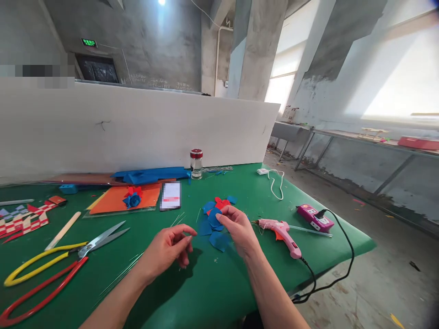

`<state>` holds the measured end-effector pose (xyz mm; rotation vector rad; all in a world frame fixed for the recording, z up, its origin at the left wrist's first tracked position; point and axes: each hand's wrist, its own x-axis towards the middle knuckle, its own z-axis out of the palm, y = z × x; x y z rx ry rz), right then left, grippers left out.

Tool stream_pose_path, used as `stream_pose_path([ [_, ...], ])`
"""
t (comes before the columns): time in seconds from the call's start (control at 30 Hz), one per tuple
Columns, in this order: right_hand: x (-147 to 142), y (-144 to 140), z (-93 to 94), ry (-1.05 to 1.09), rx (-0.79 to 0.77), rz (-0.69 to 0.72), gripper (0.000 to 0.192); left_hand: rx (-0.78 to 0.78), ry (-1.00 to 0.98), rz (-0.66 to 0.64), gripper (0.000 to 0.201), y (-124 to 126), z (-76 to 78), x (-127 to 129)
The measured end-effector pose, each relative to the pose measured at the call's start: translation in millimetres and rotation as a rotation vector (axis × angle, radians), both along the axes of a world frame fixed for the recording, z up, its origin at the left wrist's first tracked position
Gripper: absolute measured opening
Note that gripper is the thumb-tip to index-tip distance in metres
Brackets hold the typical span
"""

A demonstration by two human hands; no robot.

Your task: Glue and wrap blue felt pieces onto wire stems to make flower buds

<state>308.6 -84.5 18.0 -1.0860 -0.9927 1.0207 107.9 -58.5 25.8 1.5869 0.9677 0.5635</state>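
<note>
A green table [219, 292] fills the lower half of the frame, with a white board [137, 128] standing along its far edge. At lower left lie big scissors [61, 260] with yellow and red handles, blades apart. An orange sheet [113, 201] at left of centre carries a finished blue and red flower [132, 197]; a small jar [196, 163] stands behind it. Right of centre a pink glue gun [281, 230] rests on the table, its cord trailing off the lower right edge. In the middle sits a loose pile of blue petals [214, 224] with a red piece among them. The right hand [240, 228] rests on that pile, fingers curled, thumb and forefinger pinching one blue petal. The left hand [168, 249] hovers just left of the pile, fingertips drawn together as if nipping something fine; what, if anything, I cannot tell. It looks like petals are being gathered for another flower, and the next move would call for lining up the picked petal precisely.
</note>
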Motion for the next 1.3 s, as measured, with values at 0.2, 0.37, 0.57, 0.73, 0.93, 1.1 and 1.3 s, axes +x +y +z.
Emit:
stream_pose_path([
  [0.2,-5,-2,-2.9,0.041,0.002,0.017,0.032,0.018,0.03,-0.026,0.04,-9,-4.4,9],
  [0.37,-7,-4,-1.6,0.009,0.008,0.053,0.034,0.149,0.195,-0.048,0.041,-11,-4.0,8],
  [0.57,-9,-4,-2.8,0.006,0.002,0.079,0.034,0.199,0.208,-0.055,0.038,-9,-5.9,9],
  [0.73,-9,-3,-5.5,0.044,0.001,0.075,0.031,0.16,0.198,-0.051,0.039,-9,-6.4,9],
  [0.93,-10,-4,-4.5,0.075,0.001,0.083,0.032,0.103,0.209,-0.048,0.039,-10,-6.4,10],
  [1.1,-11,-6,-3.0,0.107,-0.016,0.097,0.033,0.082,0.204,-0.044,0.042,-9,-8.4,10],
  [1.3,-14,-5,-5.0,0.151,-0.024,0.101,0.035,0.044,0.161,-0.042,0.041,-11,-8.2,12],
])
